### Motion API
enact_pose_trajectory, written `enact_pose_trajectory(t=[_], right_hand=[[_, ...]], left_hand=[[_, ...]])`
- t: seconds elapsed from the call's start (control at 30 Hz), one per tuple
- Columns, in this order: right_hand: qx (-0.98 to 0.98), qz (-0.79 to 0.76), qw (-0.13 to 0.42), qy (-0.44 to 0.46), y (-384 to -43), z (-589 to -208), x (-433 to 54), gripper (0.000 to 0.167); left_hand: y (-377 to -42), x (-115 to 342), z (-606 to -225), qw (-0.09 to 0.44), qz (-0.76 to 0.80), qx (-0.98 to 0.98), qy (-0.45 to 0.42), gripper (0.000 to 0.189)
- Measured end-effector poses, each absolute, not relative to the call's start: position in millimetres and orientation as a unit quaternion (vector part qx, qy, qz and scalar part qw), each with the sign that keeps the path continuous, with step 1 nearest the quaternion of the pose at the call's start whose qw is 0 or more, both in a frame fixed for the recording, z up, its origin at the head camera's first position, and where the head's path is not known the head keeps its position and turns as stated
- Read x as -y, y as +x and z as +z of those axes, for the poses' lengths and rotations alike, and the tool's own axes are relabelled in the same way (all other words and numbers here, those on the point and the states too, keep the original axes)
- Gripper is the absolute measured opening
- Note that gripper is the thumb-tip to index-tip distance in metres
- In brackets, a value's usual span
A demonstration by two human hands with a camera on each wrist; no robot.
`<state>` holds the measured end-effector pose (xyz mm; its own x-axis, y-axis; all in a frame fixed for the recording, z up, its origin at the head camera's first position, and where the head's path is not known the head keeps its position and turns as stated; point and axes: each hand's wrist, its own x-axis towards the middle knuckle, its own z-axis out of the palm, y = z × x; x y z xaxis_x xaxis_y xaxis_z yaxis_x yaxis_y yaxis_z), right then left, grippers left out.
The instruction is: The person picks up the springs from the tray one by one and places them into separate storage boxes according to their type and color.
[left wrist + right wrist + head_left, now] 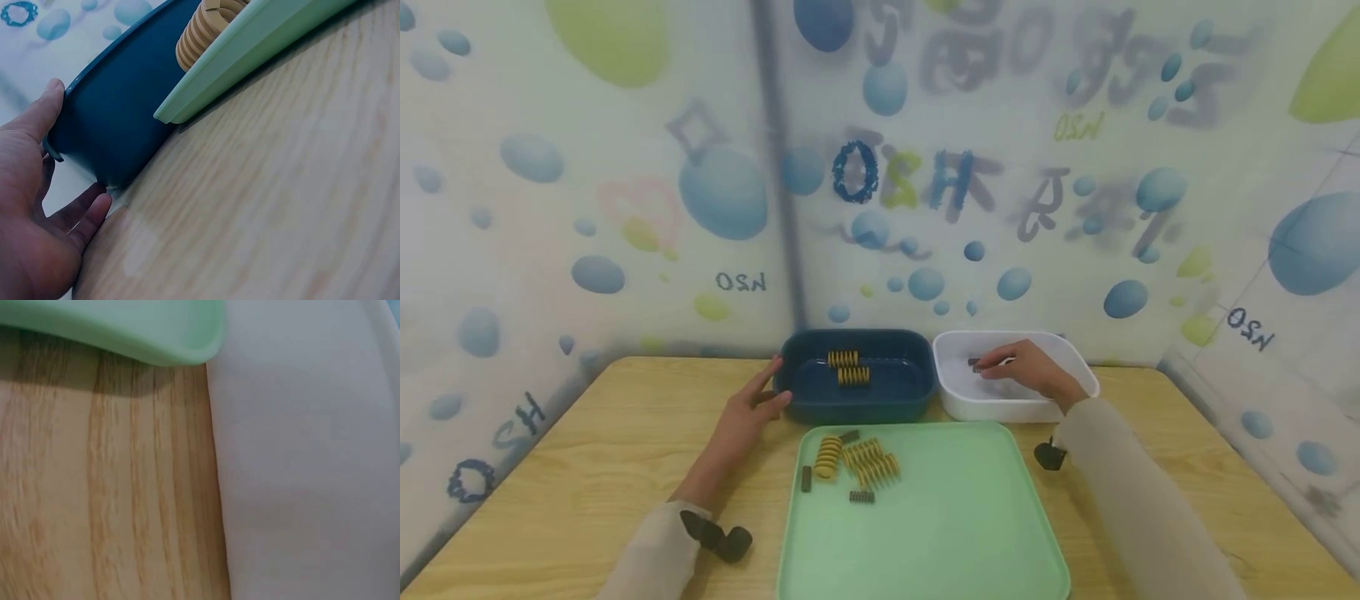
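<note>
My left hand [751,412] is at the left end of the dark blue bin [857,411], thumb by its rim and other fingers spread along its outside. The left wrist view shows these fingers [90,219] low against the bin's outer wall. Two yellow coil springs [853,377] lie in that bin. My right hand [1022,367] reaches into the white bin [1000,410], its fingertips pinching a small dark spring [977,370] low over the bottom. Another small dark spring [973,362] lies beside it. The right hand is out of its wrist view.
In front of the bins, a light green tray [947,517] holds several yellow coil springs [871,462] and small dark springs [861,497] towards its far left. The wooden table [587,467] extends to both sides. A patterned wall [895,250] rises behind the bins.
</note>
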<state>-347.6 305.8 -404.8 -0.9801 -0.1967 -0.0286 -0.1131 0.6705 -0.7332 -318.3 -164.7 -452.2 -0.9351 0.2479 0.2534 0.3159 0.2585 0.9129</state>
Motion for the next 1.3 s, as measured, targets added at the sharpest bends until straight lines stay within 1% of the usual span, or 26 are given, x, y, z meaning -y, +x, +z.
enact_pose_trajectory(t=[0.3, 0.57, 0.87, 1.3], right_hand=[[-0.919, -0.388, 0.066, -0.039, -354.1, -413.9, -303.3, 0.020], [-0.925, -0.371, 0.073, -0.044, -358.1, -413.8, -303.6, 0.023], [-0.932, -0.354, 0.078, -0.024, -364.5, -417.9, -307.1, 0.019], [-0.939, -0.333, 0.074, -0.035, -368.9, -420.4, -305.4, 0.018]], left_hand=[[-316.3, 168.7, -453.4, 0.021, -0.589, 0.790, -0.170, 0.062], [-315.6, 167.7, -453.7, 0.023, -0.590, 0.791, -0.163, 0.063], [-314.4, 162.3, -448.1, 0.036, -0.576, 0.798, -0.175, 0.063], [-314.7, 162.8, -446.0, 0.036, -0.576, 0.800, -0.163, 0.062]])
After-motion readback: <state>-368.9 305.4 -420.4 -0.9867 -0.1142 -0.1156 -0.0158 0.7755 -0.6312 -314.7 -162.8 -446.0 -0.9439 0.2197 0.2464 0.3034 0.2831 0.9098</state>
